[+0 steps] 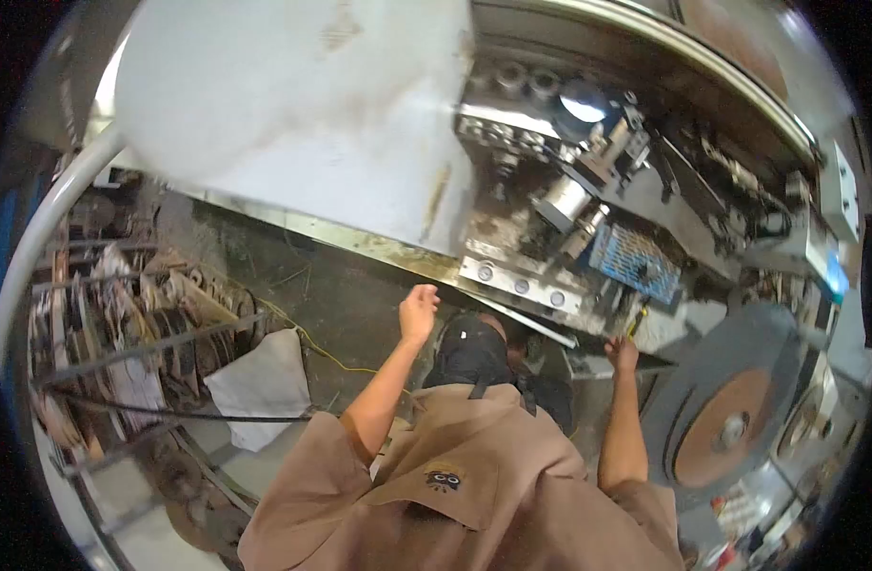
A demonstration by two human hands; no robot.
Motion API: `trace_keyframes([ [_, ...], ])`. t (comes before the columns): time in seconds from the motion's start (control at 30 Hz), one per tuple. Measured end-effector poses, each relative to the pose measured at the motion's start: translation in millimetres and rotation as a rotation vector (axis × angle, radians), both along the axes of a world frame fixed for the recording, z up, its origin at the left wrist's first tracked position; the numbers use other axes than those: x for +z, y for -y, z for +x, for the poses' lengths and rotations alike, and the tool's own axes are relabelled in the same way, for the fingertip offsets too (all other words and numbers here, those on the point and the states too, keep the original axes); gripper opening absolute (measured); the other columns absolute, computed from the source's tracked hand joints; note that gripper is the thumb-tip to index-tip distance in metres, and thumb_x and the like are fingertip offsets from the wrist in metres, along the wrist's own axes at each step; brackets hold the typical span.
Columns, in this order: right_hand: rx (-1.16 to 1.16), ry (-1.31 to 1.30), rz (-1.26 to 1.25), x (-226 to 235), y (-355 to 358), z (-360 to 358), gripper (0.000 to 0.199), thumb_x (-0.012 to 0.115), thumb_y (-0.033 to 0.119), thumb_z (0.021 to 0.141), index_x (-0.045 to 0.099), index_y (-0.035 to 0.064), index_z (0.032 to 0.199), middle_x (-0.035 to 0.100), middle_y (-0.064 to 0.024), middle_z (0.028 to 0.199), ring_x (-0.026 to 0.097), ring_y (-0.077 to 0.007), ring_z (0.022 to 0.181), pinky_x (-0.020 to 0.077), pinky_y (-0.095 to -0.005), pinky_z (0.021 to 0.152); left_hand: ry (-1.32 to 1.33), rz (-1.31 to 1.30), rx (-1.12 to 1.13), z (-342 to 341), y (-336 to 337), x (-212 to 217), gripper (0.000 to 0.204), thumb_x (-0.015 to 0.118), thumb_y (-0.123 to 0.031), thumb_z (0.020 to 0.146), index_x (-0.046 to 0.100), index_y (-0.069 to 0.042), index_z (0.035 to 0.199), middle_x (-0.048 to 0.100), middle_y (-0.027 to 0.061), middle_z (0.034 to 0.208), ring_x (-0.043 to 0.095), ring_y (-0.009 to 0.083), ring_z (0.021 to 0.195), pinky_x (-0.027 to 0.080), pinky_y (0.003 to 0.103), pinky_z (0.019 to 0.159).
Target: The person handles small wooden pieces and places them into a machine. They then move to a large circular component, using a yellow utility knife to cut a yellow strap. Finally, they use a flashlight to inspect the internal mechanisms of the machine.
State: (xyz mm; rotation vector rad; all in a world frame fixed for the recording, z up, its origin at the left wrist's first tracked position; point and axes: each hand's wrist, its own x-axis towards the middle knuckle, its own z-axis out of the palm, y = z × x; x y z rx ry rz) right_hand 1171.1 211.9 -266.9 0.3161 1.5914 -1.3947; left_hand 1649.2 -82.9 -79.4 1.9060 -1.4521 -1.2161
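Note:
My left hand [419,314] is raised in front of the machine's lower edge, near the rusty end of a metal ledge [407,262]. Its fingers are loosely bent and slightly apart, with nothing visible in them. My right hand [622,353] is closed, by the front right corner of the machine bed. A yellow-and-black tool handle [637,322] shows right at its fingertips; whether the fingers grip it, I cannot tell. Between my hands lie a pale metal strip [526,319] and a steel block [522,285] with round holes.
A large grey metal cover [293,105] fills the far left. Behind the block sit a metal cylinder [563,202] and a blue perforated piece [638,262]. A brown disc [722,428] on a grey housing stands at right. At left, a rack [150,352] holds several discs beside a grey cloth [262,385].

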Motion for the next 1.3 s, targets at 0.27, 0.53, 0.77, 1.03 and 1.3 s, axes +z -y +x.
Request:
trace_keyframes([
  [0.27, 0.363, 0.013, 0.045, 50, -30, 85, 0.029, 0.059, 0.035, 0.104, 0.064, 0.0094, 0.117, 0.071, -0.0035, 0.089, 0.066, -0.0158, 0.068, 0.0495, -0.0297, 0.058, -0.18, -0.868, 0.45, 52, 133, 184, 0.037, 0.052, -0.035, 0.112, 0.064, -0.001, 0.118, 0.064, 0.0053, 0.1, 0.06, 0.0157, 0.096, 0.049, 0.033, 0.088],
  [0.53, 0.355, -0.062, -0.024, 51, -56, 107, 0.032, 0.064, 0.032, 0.104, 0.065, 0.0069, 0.124, 0.073, -0.0061, 0.098, 0.068, -0.0171, 0.071, 0.0546, -0.0303, 0.063, -0.011, -0.811, 0.22, 68, 143, 263, 0.033, 0.057, -0.033, 0.109, 0.067, -0.001, 0.107, 0.068, 0.0049, 0.09, 0.062, 0.0146, 0.084, 0.05, 0.031, 0.081],
  [0.77, 0.292, -0.145, -0.049, -48, -136, 93, 0.024, 0.061, 0.029, 0.103, 0.064, 0.0072, 0.112, 0.071, -0.0066, 0.085, 0.066, -0.0186, 0.064, 0.0534, -0.0312, 0.055, 0.281, -0.289, 0.115, 139, 37, 124, 0.029, 0.063, -0.029, 0.104, 0.072, -0.001, 0.108, 0.074, 0.0044, 0.085, 0.067, 0.0131, 0.077, 0.054, 0.031, 0.076],
  [1.03, -0.131, 0.003, 0.02, -47, -232, 206, 0.017, 0.062, 0.031, 0.103, 0.062, 0.0149, 0.109, 0.069, -0.0023, 0.087, 0.063, -0.0206, 0.065, 0.0497, -0.0376, 0.057, 0.208, -0.062, 0.149, 321, 98, 18, 0.028, 0.07, -0.029, 0.1, 0.074, -0.001, 0.102, 0.075, 0.0043, 0.085, 0.066, 0.0103, 0.07, 0.054, 0.029, 0.069],
  [1.3, -0.157, -0.181, 0.361, 70, -216, 424, 0.04, 0.068, 0.039, 0.101, 0.065, 0.0114, 0.13, 0.075, -0.0052, 0.104, 0.067, -0.0147, 0.073, 0.0542, -0.0261, 0.065, 0.477, 0.141, -0.157, 464, 273, -98, 0.04, 0.069, -0.039, 0.098, 0.074, -0.004, 0.117, 0.079, 0.0116, 0.104, 0.073, 0.0219, 0.097, 0.055, 0.037, 0.094],
])
